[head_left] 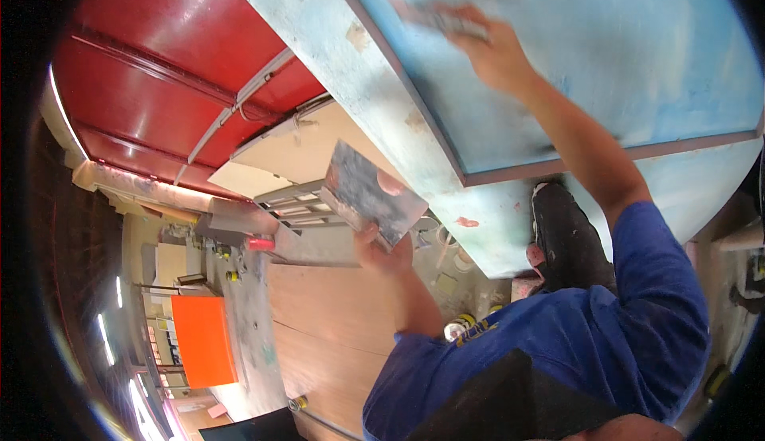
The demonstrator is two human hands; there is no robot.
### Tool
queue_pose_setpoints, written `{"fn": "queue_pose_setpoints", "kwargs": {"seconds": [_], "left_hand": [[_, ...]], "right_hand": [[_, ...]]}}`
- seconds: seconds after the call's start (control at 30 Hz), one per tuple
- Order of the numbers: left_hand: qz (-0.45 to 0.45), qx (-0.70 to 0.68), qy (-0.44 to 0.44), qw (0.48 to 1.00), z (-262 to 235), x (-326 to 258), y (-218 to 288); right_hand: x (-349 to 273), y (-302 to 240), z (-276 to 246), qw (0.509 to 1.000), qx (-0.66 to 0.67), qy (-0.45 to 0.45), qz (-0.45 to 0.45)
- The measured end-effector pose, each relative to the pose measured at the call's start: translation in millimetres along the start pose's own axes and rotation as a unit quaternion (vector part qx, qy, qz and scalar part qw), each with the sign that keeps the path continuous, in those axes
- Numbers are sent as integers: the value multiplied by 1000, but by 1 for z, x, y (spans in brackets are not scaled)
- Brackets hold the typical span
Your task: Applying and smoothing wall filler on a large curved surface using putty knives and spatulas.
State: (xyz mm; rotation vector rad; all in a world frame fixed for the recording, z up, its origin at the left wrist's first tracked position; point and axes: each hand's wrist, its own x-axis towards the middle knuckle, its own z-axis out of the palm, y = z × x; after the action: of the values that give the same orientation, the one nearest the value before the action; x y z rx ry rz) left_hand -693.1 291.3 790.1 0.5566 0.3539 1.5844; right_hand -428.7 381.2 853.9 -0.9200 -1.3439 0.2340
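My left hand (pixel 386 254) is closed round the lower edge of a grey-stained rectangular putty board (pixel 358 190). A dab of pinkish paste (pixel 390 184) lies near that board's right edge. Higher up, at the right, my right hand (pixel 496 52) grips a flat, wide-bladed putty spreader (pixel 430 19), smeared by motion. The spreader is over a light-blue panel (pixel 621 82); whether its edge touches the surface I cannot tell. A darker raised strip (pixel 422 106) borders this panel, and the pale frame (pixel 351 74) outside it bears beige and pinkish patches.
Large red panels (pixel 167 11) stand at the upper left. Below the putty board is a brown wooden sheet (pixel 327 313), with an orange board (pixel 203 341) farther left. Tape rolls (pixel 458 329) lie near my body. A metal rack (pixel 299 206) stands behind the putty board.
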Motion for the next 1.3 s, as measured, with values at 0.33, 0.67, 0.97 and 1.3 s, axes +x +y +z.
{"fn": "queue_pose_setpoints", "kwargs": {"seconds": [0.33,0.67,0.97,1.3], "left_hand": [[-71,-87,34,993,-80,-15,3],[-106,-21,89,990,-99,-26,-8],[-124,-31,57,990,-67,-16,-26],[-35,105,59,992,-16,-2,-46]], "right_hand": [[207,-26,53,923,-53,96,-368],[98,19,54,965,-107,-27,-239],[-60,71,50,961,-175,-139,-164],[-122,34,9,885,365,-17,289]]}}
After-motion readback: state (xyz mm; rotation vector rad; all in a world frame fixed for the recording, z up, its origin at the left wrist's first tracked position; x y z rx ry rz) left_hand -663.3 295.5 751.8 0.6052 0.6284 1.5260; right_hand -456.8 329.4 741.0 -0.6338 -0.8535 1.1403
